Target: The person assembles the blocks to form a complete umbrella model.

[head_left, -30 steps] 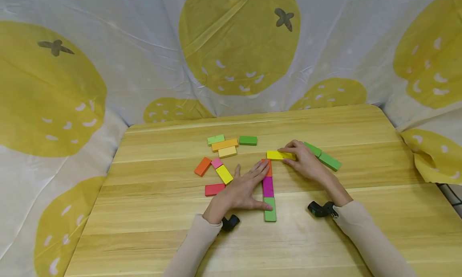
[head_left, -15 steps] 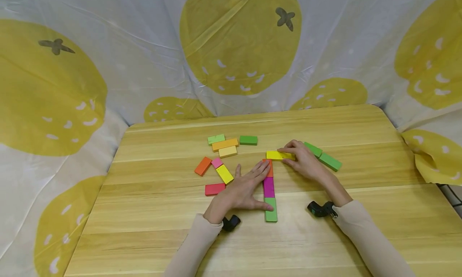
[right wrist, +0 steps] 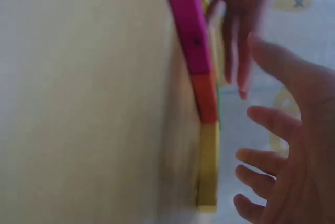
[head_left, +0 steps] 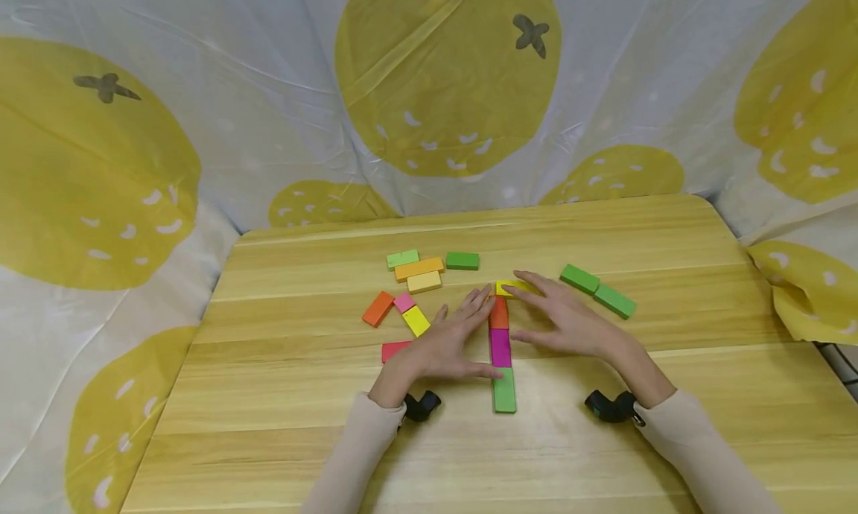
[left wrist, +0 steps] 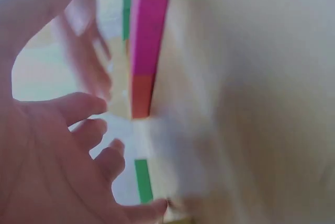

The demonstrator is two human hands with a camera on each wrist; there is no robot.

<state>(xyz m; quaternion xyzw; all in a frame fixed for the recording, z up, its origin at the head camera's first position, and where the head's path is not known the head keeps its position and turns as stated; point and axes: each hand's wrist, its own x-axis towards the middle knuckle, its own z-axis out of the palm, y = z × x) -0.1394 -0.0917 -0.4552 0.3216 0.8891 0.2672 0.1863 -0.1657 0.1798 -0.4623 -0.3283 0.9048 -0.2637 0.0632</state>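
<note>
Left hand (head_left: 444, 348) and right hand (head_left: 571, 320), both spread, flank a row of orange, magenta and green blocks (head_left: 500, 348).

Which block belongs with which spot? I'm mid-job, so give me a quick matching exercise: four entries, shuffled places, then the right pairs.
Column one
1. magenta block
2. pink block
3. cream block
4. dark green pair

Column two
A. on the near side of an amber block
B. end to end, farthest right of all the blocks
C. between an orange-red block and a green block, in one line
D. at the far end of a yellow block

Pairs: 1-C, 2-D, 3-A, 4-B
</note>
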